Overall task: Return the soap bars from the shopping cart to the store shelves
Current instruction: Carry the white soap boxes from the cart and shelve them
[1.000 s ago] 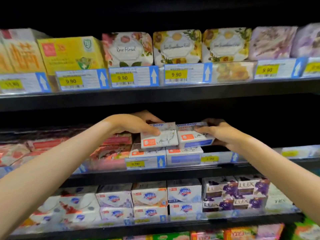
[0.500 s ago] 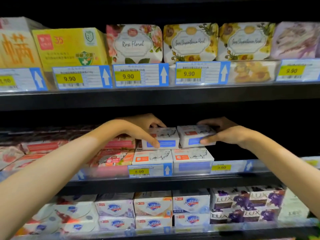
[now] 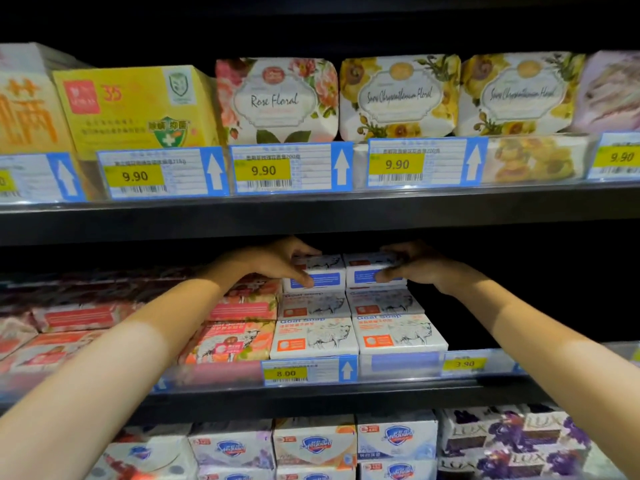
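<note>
Two soap boxes pushed deeper onto the middle shelf [image 3: 311,396].
Since a second ago both boxes have moved back from the front row and levelled out, so this pair looks nearly shelved. The left hand [image 3: 273,263] grips the left box [image 3: 322,277] and the right hand [image 3: 420,271] the right box [image 3: 367,271], fingers [image 3: 298,252] curled over the tops, thumbs on the fronts. The boxes sit side by side on the Goat Soap stack [image 3: 313,336]. The cart is out of view.
</note>
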Demonstrator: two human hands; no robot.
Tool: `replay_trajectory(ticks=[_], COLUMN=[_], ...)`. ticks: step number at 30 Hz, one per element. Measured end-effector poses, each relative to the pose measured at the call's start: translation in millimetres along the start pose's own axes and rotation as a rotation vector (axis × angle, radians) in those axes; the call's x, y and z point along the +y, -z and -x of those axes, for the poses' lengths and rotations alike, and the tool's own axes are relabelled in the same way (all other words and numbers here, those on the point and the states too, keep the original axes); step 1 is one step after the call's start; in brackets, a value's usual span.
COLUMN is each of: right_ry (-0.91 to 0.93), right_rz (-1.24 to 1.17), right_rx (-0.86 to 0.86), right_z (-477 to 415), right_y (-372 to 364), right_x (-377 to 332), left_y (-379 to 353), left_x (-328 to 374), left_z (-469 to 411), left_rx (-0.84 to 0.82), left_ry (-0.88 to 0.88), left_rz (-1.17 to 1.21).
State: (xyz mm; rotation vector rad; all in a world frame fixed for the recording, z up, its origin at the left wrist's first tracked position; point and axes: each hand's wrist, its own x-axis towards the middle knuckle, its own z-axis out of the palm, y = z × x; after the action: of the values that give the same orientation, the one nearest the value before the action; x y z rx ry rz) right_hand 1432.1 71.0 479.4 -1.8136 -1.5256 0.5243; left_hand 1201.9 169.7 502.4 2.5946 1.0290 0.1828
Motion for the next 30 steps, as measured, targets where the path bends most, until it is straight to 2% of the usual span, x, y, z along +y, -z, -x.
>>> replay_trajectory(ticks=[9,19,22,25,28,30], right_ry=[0.004,0.01,0.076,0.176,0.4,0.557], right_rz=[0.003,0.163,0.272,0.326,0.247,0.183], right_rx=[-0.006,-0.043,0.025,0.154,0.343,0.397], right_z=[3,15,32,69,115,142], right_y=[0,4,5,-7,-36,-58], right_x=[3,-13,-25,-35,-33,-28], left_y=[-7,-4,-5,-18,-50,-77], left_x=[-13,26,47,59,61,59], left_z=[-5,25,49,84,125,147], left_rx=[0.009,-0.008,0.089,0.26,0.453,0.528], left_ry=[0.01,0.113,0.107,0.113,0.05,0.011], left_rz=[0.018,-0.048,-0.054,-0.113,-0.133,-0.1])
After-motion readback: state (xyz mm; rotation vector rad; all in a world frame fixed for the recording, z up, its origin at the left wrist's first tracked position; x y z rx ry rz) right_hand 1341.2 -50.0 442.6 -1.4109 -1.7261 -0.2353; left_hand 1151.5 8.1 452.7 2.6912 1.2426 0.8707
